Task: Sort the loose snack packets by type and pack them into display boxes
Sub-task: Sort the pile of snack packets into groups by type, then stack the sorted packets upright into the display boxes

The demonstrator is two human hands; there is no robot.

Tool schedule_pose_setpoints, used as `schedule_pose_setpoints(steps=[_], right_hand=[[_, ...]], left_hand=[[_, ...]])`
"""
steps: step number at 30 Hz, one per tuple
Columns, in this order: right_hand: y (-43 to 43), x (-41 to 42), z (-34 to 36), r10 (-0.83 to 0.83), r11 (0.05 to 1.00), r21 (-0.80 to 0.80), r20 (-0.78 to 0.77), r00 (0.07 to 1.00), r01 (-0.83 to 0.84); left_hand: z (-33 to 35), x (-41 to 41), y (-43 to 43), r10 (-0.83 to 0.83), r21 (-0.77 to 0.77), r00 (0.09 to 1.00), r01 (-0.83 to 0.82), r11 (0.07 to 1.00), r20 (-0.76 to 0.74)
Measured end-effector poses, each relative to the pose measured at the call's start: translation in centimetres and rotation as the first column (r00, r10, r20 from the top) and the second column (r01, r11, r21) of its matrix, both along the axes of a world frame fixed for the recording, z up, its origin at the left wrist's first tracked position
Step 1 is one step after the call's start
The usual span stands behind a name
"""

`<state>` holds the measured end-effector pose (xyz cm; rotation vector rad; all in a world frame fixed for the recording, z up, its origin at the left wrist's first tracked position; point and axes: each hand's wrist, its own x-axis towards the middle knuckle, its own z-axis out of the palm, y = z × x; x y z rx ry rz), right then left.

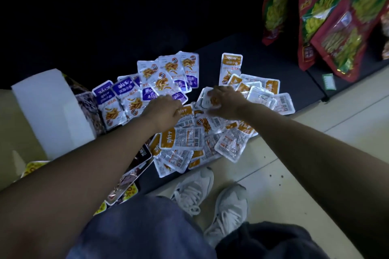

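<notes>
Lying crosswise (header leftward) is one orange packet (182,137).

- Orange packet heap (183,137) covers the middle of the dark shelf (263,63) and spills over its front edge.
- Left of heap: overlapping purple packets (124,94) touch it. Past them an upright white box flap (50,107) walls that side.
- Behind heap: bare shelf nearby, open. Farther back too dark to read.
- Right of heap: bare shelf strip, then red bags (328,33) stand in the way.
- Front of heap: open tiled floor (294,153), shoes (210,195) near.
- Heap's top: left hand (166,111) flat, right hand (223,102) gripping packets.
</notes>
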<state>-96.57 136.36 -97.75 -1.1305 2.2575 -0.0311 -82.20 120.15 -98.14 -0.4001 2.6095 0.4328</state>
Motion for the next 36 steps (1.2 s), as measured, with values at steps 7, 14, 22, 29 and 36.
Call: schedule_pose_setpoints(steps=[7, 14, 22, 29, 36], right_hand=[[0.3, 2.8, 1.7, 0.108, 0.974, 0.179, 0.18, 0.978, -0.14], [-0.5, 4.2, 7.2, 0.166, 0.973, 0.128, 0.197, 0.966, -0.193], [-4.0, 8.6, 11.6, 0.169, 0.985, -0.04, 0.15, 0.974, -0.165], [-10.0, 16.3, 7.4, 0.294, 0.945, 0.065, 0.266, 0.918, -0.322], [-12.2, 23.4, 1.7, 0.451, 0.849, 0.176, 0.25, 0.857, -0.498]], left_hand=[[1.8, 2.5, 0.6, 0.009, 0.108, 0.975, -0.034, 0.994, 0.22], [8.8, 3.9, 1.5, 0.058, 0.096, 0.948, -0.092, 0.991, 0.313], [12.6, 6.9, 0.0, 0.113, -0.08, 0.982, -0.102, 0.992, 0.151], [10.3, 17.0, -4.6, 0.294, -0.179, 0.932, -0.258, 0.949, 0.211], [6.3, 27.8, -5.3, 0.394, -0.129, 0.892, -0.374, 0.918, 0.22]])
